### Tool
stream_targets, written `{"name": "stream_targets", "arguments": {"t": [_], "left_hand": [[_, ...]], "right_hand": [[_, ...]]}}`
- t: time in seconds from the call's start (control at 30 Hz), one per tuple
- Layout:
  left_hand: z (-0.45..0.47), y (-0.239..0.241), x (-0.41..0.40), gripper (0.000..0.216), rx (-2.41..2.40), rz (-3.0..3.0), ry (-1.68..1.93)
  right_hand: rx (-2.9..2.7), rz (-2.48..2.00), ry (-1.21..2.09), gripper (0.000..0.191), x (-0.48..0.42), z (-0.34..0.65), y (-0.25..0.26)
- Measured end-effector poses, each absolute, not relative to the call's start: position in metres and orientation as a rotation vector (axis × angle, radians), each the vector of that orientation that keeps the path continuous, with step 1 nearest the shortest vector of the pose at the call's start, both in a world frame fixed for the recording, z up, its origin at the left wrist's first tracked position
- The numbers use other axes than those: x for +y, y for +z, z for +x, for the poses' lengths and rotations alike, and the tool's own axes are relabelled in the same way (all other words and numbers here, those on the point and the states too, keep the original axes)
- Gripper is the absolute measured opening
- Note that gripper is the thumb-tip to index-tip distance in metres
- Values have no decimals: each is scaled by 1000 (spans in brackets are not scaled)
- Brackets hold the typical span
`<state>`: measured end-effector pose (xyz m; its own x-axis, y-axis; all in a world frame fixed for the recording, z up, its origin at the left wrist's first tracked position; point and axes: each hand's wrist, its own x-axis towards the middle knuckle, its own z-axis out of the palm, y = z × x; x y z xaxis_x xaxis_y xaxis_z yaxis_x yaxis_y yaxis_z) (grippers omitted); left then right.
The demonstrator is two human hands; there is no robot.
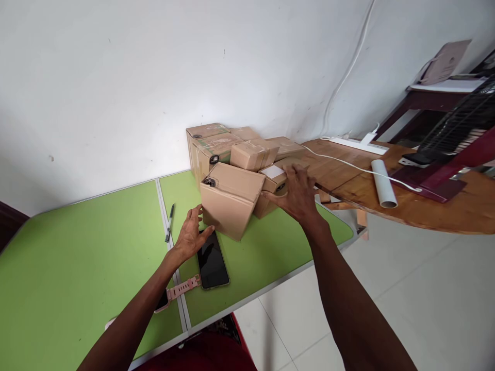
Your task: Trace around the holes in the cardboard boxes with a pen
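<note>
A front box (232, 196) is being flanked by two bare hands, at the near side of a group of other cardboard boxes (243, 134) on the right part of a green table (96, 232). The left hand (192, 230) is being held open, its fingers spread at the left side of the front box; whether the cardboard is being touched there cannot be told. Its thumb is being held by the far end of a smartphone (214, 268), which is lying screen up. By the right hand (297, 193), a small box with a white label (274, 176) is being partly covered; whether it is being gripped or only touched cannot be told. Behind the front box, a taped box (250, 156) is standing, and farther left a carton with green print (218, 143) is standing near the wall (135, 77). A pen (169, 222) is lying left of the left hand, along a metal seam (159, 193). A watch with a pink strap (184, 286) is being partly hidden by the left forearm (137, 309). To the right, on a wooden table (436, 214), a pale tube (385, 193) and a white power strip (358, 145) are lying.
</note>
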<state>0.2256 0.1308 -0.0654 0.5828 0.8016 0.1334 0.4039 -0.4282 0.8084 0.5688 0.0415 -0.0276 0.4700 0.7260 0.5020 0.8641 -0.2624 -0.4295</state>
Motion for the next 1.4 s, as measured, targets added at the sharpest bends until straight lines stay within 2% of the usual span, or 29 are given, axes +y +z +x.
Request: {"name": "stream_targets", "arguments": {"t": [0.1, 0.3, 0.57, 0.93, 1.13, 1.4], "left_hand": [[225, -68, 128, 73, 954, 2040, 662], [222, -68, 124, 78, 948, 2036, 646], [209, -73, 120, 78, 961, 2023, 643], [192, -88, 112, 69, 925, 1995, 678], [188, -84, 113, 67, 917, 1990, 719], [216, -71, 96, 74, 795, 2021, 711]], "right_hand": [[-1371, -2104, -289, 104, 28, 563, -17], [-1457, -2384, -429, 87, 15, 551, 12], [-1550, -2518, -327, 91, 18, 548, 35], [-1136, -2537, -378, 48, 54, 501, 27], [-957, -2548, -376, 52, 59, 500, 30], [-790, -2519, -366, 57, 44, 515, 28]]}}
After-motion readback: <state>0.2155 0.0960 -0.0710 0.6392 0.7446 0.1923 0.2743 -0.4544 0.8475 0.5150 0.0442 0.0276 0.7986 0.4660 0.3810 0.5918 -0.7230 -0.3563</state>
